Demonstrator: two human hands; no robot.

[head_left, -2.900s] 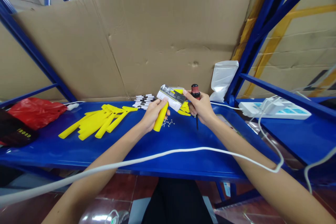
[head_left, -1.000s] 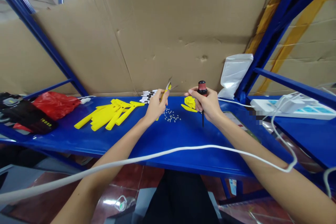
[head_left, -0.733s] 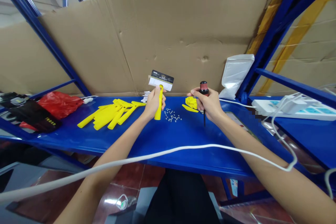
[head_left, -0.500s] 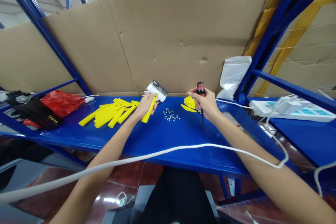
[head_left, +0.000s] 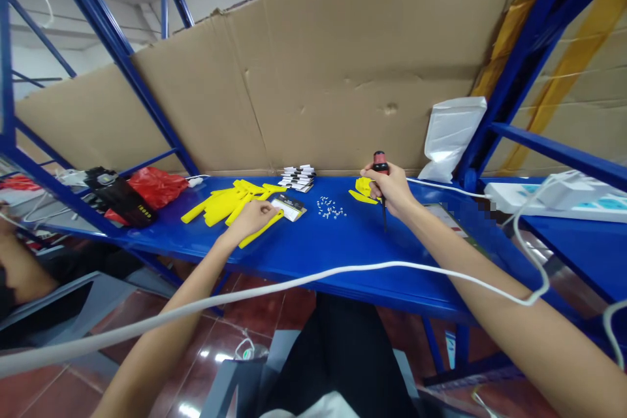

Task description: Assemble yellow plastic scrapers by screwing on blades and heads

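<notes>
My left hand [head_left: 252, 219] is low over the blue bench, its fingertips closed at the upper end of a yellow plastic handle [head_left: 262, 230]. Against that end lies a flat black-and-white piece [head_left: 292, 208], partly behind the fingers. Wrapped in my right hand [head_left: 394, 189] is a screwdriver [head_left: 380, 162] with a red and black grip, its shaft pointing down. Small loose screws [head_left: 330, 208] are scattered between my hands. A heap of yellow handles [head_left: 220, 206] lies left of my left hand, and smaller yellow pieces [head_left: 363, 187] sit beside my right hand.
Several flat black-and-white pieces [head_left: 297, 177] are stacked at the back, before a cardboard wall [head_left: 343, 78]. A white cable [head_left: 313, 279] crosses in front of my forearms. At left are a black object [head_left: 122, 199] and red plastic [head_left: 159, 187]; another person's arm [head_left: 24, 264] shows.
My left hand has lowered the yellow handle and flat piece toward the bench, uncovering the stack behind. My right hand still holds the screwdriver. The view has turned slightly left.
</notes>
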